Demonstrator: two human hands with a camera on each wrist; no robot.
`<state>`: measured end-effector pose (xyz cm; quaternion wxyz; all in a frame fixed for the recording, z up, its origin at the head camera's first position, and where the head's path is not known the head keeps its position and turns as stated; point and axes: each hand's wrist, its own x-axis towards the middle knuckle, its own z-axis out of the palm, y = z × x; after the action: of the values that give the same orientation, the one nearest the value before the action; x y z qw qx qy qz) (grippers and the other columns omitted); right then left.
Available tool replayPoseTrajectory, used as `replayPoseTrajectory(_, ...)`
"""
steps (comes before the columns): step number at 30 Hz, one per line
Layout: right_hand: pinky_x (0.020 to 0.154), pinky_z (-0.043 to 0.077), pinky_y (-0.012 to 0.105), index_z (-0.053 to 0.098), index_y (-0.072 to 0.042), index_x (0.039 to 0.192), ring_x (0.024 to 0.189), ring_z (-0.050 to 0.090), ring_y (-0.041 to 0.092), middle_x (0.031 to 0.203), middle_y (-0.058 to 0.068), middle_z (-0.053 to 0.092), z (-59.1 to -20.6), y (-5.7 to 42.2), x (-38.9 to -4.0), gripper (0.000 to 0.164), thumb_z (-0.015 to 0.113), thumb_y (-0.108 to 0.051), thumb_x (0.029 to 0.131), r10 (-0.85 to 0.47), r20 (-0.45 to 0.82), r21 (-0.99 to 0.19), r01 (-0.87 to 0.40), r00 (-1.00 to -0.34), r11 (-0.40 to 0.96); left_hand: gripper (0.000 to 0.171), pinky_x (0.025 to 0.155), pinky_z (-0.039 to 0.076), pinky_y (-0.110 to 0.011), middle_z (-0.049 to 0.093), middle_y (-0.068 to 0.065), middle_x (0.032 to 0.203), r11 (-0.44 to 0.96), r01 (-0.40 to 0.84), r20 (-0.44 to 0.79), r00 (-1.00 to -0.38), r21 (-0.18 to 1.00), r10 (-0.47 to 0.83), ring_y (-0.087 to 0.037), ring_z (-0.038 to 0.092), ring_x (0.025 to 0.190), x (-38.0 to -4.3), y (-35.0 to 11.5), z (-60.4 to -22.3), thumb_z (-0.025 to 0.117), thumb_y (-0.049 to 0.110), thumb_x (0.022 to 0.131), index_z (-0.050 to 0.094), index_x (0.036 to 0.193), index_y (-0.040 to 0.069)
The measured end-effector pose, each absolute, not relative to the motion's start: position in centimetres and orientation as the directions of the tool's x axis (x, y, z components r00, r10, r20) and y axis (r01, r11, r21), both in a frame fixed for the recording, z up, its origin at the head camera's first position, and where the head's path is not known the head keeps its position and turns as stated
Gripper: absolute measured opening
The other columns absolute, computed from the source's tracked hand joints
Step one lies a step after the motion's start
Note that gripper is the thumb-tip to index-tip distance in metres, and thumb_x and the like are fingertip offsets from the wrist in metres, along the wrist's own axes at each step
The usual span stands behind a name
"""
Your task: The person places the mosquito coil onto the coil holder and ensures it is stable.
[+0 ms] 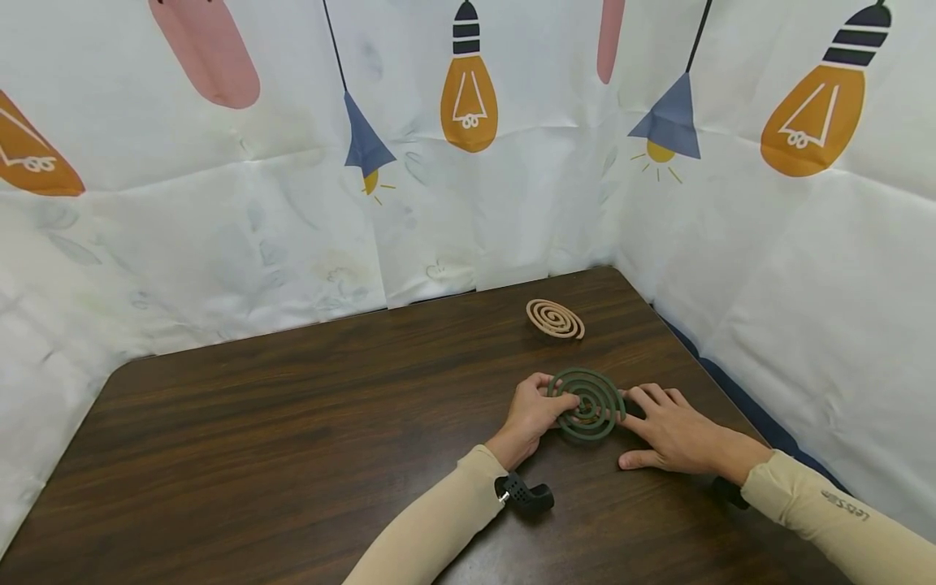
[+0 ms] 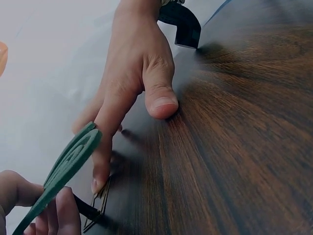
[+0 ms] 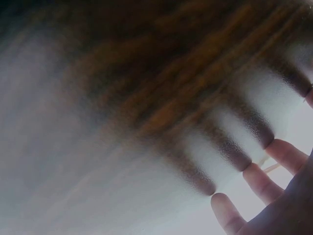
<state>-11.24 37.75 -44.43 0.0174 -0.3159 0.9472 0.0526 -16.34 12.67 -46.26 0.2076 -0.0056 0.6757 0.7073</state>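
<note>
A green mosquito coil (image 1: 594, 405) is pinched by my left hand (image 1: 530, 413), its thumb on the upper face near the centre and fingers beneath. Seen edge-on in the left wrist view, the coil (image 2: 63, 174) tilts above the table. My right hand (image 1: 673, 435) is palm down just right of it, fingers spread and fingertips on the table. Its index fingertip touches a small, thin metal piece (image 2: 101, 205), which looks like a coil stand. Next to that lies a slim dark object (image 2: 84, 208), partly hidden behind the left fingers; its kind is unclear.
A tan mosquito coil (image 1: 554, 318) lies farther back on the dark wooden table (image 1: 292, 439). White sheets (image 1: 292, 219) printed with lamps and bulbs stand along the back and sides. A black wrist mount (image 1: 528, 494) hangs at the left cuff.
</note>
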Motion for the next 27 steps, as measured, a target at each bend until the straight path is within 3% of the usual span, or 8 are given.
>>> replayPoseTrajectory(8,0.092,0.047,0.059,0.063,-0.027,0.14,0.131,0.048,0.037,0.145,0.014,0.049,-44.37,37.68,-11.23,0.065,0.048,-0.073,0.096,-0.593,-0.071,0.087,-0.598,-0.802,0.797,0.038,0.062,0.06,-0.022,0.075,-0.005,0.097,-0.041,-0.299,-0.271,-0.909,0.953,0.318,-0.008,0.071,0.071,-16.38,12.66,-46.36,0.082,0.013,0.087,0.061,0.118,0.007)
replayPoseTrajectory(27,0.09,0.048,0.058,0.06,-0.029,0.144,0.13,0.048,0.037,0.143,0.013,0.05,-44.45,37.64,-11.2,0.066,0.049,-0.073,0.096,-0.602,-0.05,0.101,-0.604,-0.797,0.791,0.038,0.057,0.056,-0.02,0.071,-0.003,0.092,0.004,-0.279,-0.268,-0.916,0.96,0.298,-0.009,0.067,0.071,-16.42,12.73,-46.22,0.082,0.01,0.085,0.061,0.116,0.007)
